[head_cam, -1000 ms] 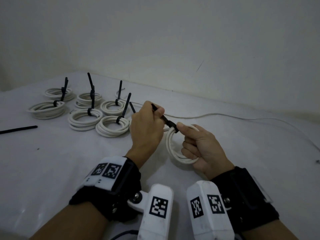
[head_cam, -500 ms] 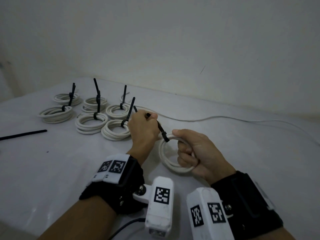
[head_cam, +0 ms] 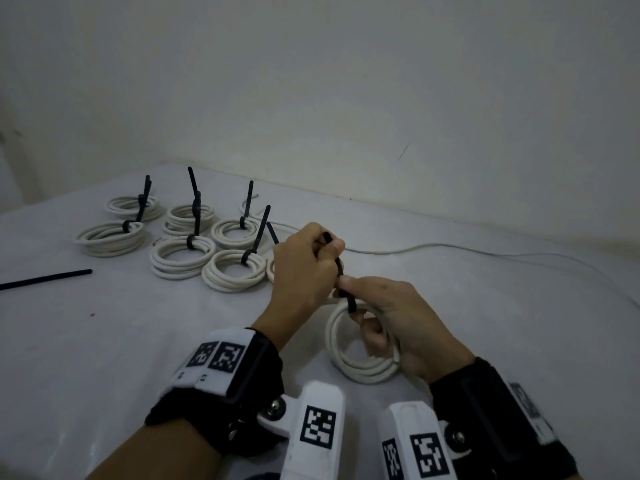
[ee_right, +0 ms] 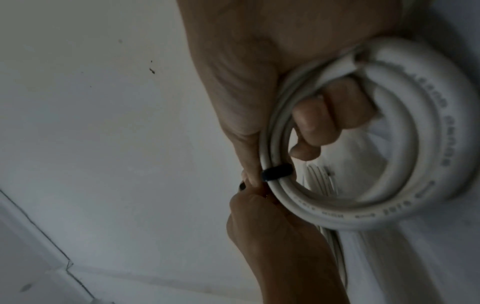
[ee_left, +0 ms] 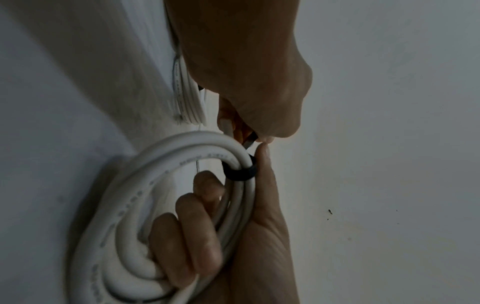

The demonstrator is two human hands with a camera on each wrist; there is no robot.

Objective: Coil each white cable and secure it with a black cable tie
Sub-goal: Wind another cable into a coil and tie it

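Observation:
In the head view my right hand [head_cam: 381, 306] grips a white cable coil [head_cam: 360, 368] low over the table, fingers through its middle and thumb against the black cable tie [head_cam: 350, 301] looped round the strands. My left hand [head_cam: 325, 247] pinches the tie's tail just above. The left wrist view shows the tie loop [ee_left: 239, 172] snug on the coil [ee_left: 155, 164], the left hand [ee_left: 253, 137] at the tail and the right hand's fingers [ee_left: 194, 236] curled round the strands. In the right wrist view the loop [ee_right: 276, 171] sits by the right thumb.
Several tied coils [head_cam: 180, 261] with upright tie tails lie at the back left. A loose black tie [head_cam: 45, 278] lies at the far left. An uncoiled white cable [head_cam: 450, 247] runs along the table [head_cam: 138, 341] to the right, below the wall.
The coil and both hands have come nearer and lower. The left hand has drawn the tail upward, and the right thumb now lies against the tie at the coil.

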